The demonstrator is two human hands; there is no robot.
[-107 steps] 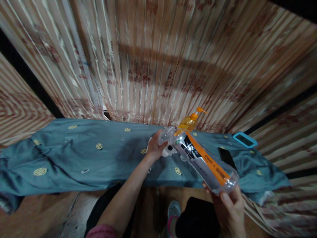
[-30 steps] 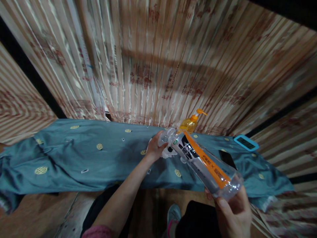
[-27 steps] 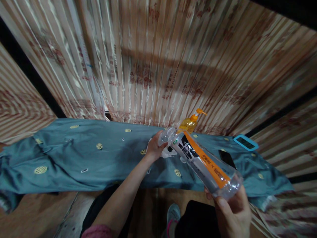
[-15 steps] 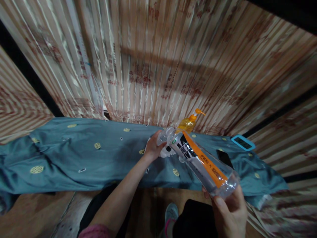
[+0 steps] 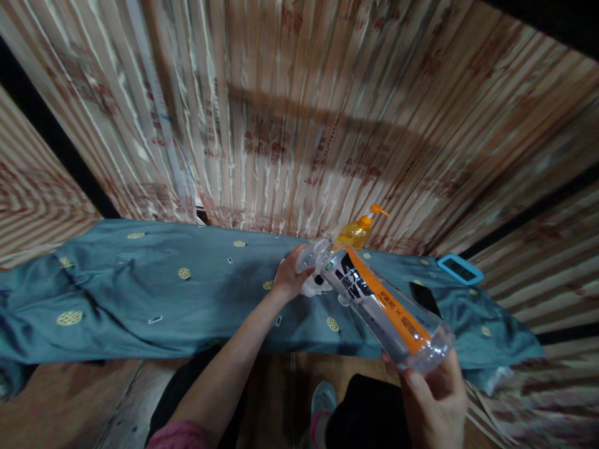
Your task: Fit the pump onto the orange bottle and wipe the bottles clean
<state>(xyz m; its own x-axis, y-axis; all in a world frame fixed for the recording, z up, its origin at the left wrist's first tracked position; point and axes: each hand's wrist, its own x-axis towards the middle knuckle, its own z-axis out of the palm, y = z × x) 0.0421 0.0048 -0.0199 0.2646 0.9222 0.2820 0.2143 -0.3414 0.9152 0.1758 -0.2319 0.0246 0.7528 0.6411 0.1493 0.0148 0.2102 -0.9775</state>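
A large clear plastic bottle with an orange, black and grey label lies tilted across my view, its neck end to the upper left and its base toward me. My right hand is wrapped around the base. My left hand grips a small clear plastic container against the neck end of the bottle. Its exact kind is hard to make out. Below that hand sits a white crumpled item with a dark spot, partly hidden. Just behind the neck stands a yellow pump bottle with an orange pump head.
A green-blue cloth with yellow patterns covers the long narrow surface. To the right lie a black phone and a blue-framed device. A striped curtain hangs behind, and dark poles stand at the sides.
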